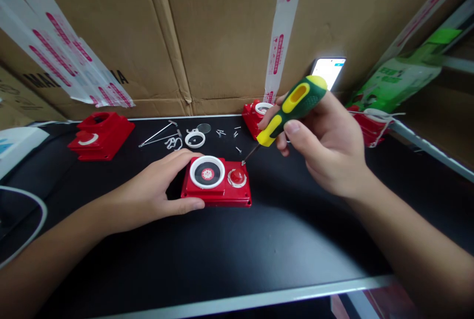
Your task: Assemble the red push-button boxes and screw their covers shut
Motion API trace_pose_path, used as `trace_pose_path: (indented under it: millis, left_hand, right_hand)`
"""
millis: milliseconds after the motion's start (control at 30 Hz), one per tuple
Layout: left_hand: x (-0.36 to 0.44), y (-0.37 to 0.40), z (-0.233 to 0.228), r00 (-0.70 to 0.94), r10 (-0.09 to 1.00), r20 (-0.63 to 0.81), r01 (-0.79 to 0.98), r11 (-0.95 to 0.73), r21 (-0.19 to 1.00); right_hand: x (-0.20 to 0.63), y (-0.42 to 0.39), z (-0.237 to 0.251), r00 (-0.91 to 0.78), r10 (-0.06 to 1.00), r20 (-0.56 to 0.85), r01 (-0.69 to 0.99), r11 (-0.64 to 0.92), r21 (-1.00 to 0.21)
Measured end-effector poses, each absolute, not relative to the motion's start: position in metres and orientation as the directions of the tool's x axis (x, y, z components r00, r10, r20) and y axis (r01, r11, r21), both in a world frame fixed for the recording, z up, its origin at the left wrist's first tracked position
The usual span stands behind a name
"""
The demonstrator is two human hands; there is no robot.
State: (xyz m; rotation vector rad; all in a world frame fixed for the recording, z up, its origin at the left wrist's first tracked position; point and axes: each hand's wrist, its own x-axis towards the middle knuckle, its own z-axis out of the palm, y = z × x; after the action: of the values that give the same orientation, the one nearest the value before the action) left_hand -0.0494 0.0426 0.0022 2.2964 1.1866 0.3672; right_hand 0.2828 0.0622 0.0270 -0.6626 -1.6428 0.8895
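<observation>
Head view: I see a black worktop (277, 240), a closed right hand (328, 146) and a half-curled left hand (159, 185). Left holds a red box (218, 192) on the worktop; right grips a screwdriver (291, 110), tip at a little screw (243, 163).

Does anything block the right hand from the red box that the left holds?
Nothing visible blocks it: only the screwdriver held in the right hand spans the gap, its tip at the far right corner of the red box.
</observation>
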Motion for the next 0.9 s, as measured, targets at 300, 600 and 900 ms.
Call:
trace_pose_path:
  millis: [300, 600, 900]
  left_hand:
    - [-0.047, 0.042, 0.004, 0.577, 0.817, 0.015, 0.673, -0.485, 0.559]
    - [-0.046, 0.042, 0.004, 0.590, 0.807, 0.021, 0.661, -0.498, 0.561]
    - [-0.037, 0.032, 0.009, 0.611, 0.791, 0.018, 0.639, -0.507, 0.578]
  right_hand:
    - [0.278, 0.061, 0.031, -0.277, 0.832, 0.481, 0.014, 0.504, -0.863]
    - [0.280, 0.066, 0.032, -0.392, 0.819, 0.419, -0.020, 0.447, -0.894]
    - [0.277, 0.066, 0.031, -0.340, 0.859, 0.382, 0.003, 0.408, -0.913]
